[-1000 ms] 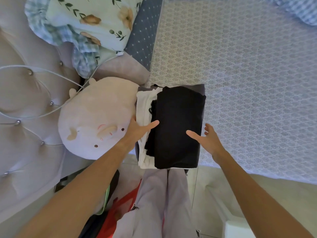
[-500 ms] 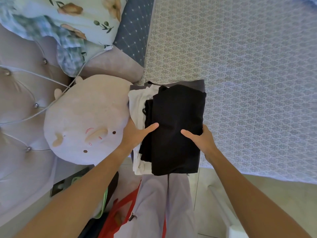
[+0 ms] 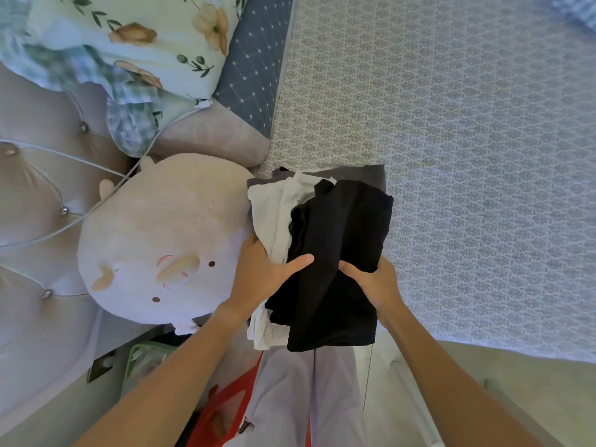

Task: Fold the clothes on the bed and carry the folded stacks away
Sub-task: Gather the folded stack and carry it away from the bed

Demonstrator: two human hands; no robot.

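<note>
Both hands clamp the folded stack (image 3: 325, 253) at the bed's (image 3: 467, 156) near edge: left hand (image 3: 264, 275) grips its left side, right hand (image 3: 374, 279) pinches the black top layer. Step: pickup. Next: lift level, support underneath.

Left hand (image 3: 263, 275) and right hand (image 3: 375, 282) grip, thumbs on top, forearms converging.

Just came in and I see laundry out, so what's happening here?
A person is gripping a folded stack of clothes at the edge of the bed, left hand on one side, right hand on the other. A black garment lies on top, with white and grey pieces beneath. A round plush pillow sits beside the stack.
</note>
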